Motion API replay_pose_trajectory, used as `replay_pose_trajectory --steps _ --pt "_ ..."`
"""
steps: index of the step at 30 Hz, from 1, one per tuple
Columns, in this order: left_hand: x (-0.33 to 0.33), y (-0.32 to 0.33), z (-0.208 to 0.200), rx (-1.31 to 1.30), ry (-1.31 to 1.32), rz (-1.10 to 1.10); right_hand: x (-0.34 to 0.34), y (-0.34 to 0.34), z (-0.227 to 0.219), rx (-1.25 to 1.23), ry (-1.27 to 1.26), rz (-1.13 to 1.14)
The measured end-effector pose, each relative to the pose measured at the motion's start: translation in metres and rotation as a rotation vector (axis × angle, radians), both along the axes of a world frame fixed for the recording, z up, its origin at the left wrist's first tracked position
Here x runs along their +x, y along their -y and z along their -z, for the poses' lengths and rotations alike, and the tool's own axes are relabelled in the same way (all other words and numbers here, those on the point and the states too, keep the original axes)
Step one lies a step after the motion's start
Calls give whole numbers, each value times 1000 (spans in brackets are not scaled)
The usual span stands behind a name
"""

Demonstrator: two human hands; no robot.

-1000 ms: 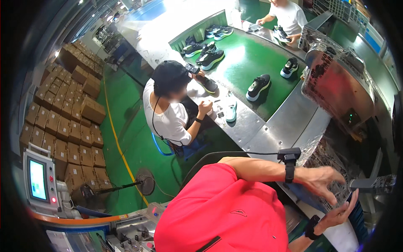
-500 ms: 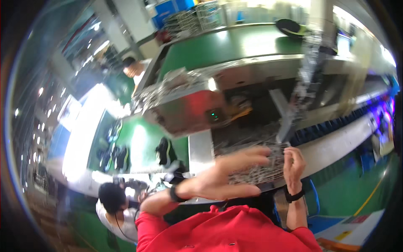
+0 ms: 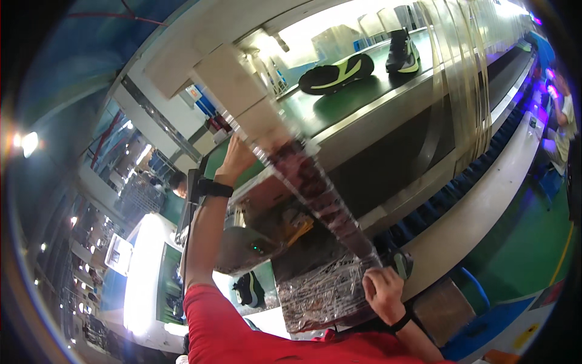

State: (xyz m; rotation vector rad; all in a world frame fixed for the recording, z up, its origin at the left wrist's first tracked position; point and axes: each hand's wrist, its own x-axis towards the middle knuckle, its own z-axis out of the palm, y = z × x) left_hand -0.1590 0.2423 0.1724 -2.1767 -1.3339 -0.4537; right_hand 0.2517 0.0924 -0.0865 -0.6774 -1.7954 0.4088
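My left hand (image 3: 238,159) is raised, its arm stretched up and forward to the upper green conveyor belt (image 3: 312,115). Its fingertips are partly hidden at a post (image 3: 309,188) wrapped in shiny film, so their grip is unclear. My right hand (image 3: 383,293) is low, fingers curled together at the post's lower end; whatever they hold, if anything, is hidden. Just beyond it lies a dark shoe (image 3: 401,264), partly covered. On the upper belt a black shoe (image 3: 336,74) lies on its side, yellow-green sole showing, and another black shoe (image 3: 402,54) stands upright.
Film-wrapped mesh (image 3: 324,297) lies before me, beside a rounded machine housing (image 3: 245,252) with green lights. A black shoe (image 3: 248,289) sits on a lower belt. Clear strips (image 3: 473,73) hang at right above a pale curved rail (image 3: 485,206). A cardboard box (image 3: 439,309) stands below.
My left hand has gone from low in front of me up to the upper belt. My right hand has moved down and left. The view has swung, bringing shoes on the upper belt into sight.
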Motion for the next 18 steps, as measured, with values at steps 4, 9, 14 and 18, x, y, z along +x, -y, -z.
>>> replay_pose_trajectory --steps 4,9,14,18 --pt "40 -86 12 -15 153 -339 6 -6 11 -7 9 58" --pt "35 -156 10 8 119 -320 13 -9 12 -49 -21 -6" --pt "34 -213 12 80 179 -309 18 -12 12 -124 30 -24" --pt "33 -219 -8 26 350 -346 20 -11 4 -121 10 -34"
